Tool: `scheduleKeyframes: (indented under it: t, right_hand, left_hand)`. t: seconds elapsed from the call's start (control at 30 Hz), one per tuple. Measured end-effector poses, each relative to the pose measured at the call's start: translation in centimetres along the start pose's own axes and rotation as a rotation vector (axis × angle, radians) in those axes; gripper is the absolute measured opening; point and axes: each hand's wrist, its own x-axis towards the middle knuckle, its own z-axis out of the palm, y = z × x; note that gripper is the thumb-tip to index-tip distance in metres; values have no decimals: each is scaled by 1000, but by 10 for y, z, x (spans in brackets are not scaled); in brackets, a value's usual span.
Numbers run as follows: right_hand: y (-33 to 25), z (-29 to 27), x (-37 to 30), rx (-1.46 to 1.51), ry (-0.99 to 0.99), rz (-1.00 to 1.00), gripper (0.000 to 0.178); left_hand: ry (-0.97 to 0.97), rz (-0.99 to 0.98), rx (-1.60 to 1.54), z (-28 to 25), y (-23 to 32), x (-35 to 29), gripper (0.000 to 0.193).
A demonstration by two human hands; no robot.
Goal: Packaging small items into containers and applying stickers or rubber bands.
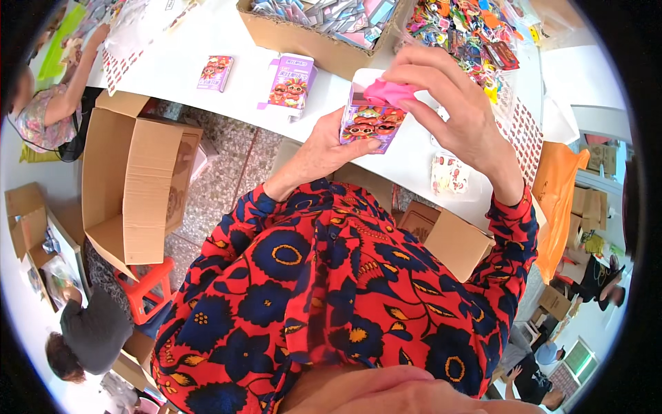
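My left hand (318, 150) grips a small purple printed carton (371, 127) from its left side, thumb across the front, above the table's near edge. The carton stands upright with its top flap raised. Between the fingertips of my right hand (458, 110) is a soft, bright pink piece (386, 92), right at the carton's open top. Whether it is a bag or a cloth I cannot tell. A second carton (289, 86) with flaps out lies left of my hands, and a smaller closed-looking box (215, 73) lies farther left.
Across the white table (248, 72) stands a cardboard box (303, 43) full of flat packets. Right of it spreads a heap of colourful trinkets (458, 31). Sticker sheets (524, 141) and a clear tray (449, 174) lie at right. An open cardboard box (145, 179) is at left; other people sit nearby.
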Motion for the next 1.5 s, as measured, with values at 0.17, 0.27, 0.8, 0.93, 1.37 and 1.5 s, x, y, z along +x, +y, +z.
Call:
scheduleKeyframes:
  t: [0.17,0.27,0.8,0.93,1.37,1.5]
  right_hand:
    - [10,-3,-12,25,-165,26,27]
    - [-2,0,-14,-145,-230,48,31]
    - [-16,9,-34,111,-285,270,24]
    - [-11,11,-38,200,-571,209,35]
    - [-24,4,-69,167,47,337,42]
    - [-14,8,-74,224,-145,404,41]
  left_hand:
    - [11,54,71,2,10,0,43]
    - [37,71,162,2,11,0,43]
    - [27,84,486,4,14,-1,41]
    - [-92,126,676,2,12,-10,37]
    - [-16,-38,390,13,9,3,45]
    - [-105,-10,523,13,10,6,40]
